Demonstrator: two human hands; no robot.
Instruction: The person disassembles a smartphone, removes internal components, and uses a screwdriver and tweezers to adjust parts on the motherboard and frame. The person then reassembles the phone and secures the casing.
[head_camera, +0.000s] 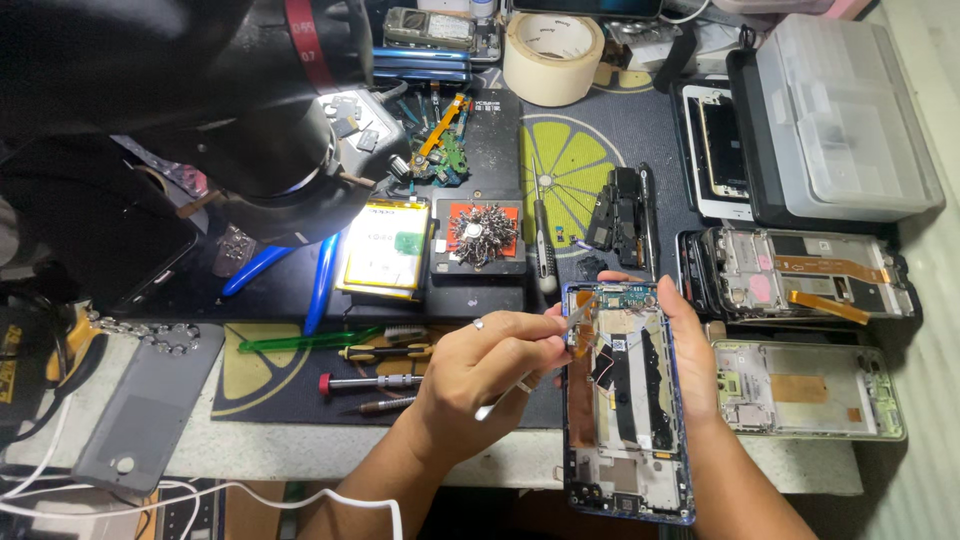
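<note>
My right hand (690, 350) holds an opened phone (620, 420) upright by its right edge, above the table's front edge. The phone's back is off, so its circuit board, black flex strips and metal frame show. My left hand (470, 370) grips metal tweezers (572, 322). Their tips touch an orange flex piece near the top left of the phone's inside. There are rings on that hand's fingers.
A black microscope head (250, 130) hangs at the top left. On the dark mat lie a loose battery (385, 245), a red pad with several screws (483, 232), a screwdriver (540, 240) and small drivers (375, 382). Two bare phone frames (800, 285) lie at the right, a tape roll (553, 55) at the back and a grey back cover (145, 405) at the left.
</note>
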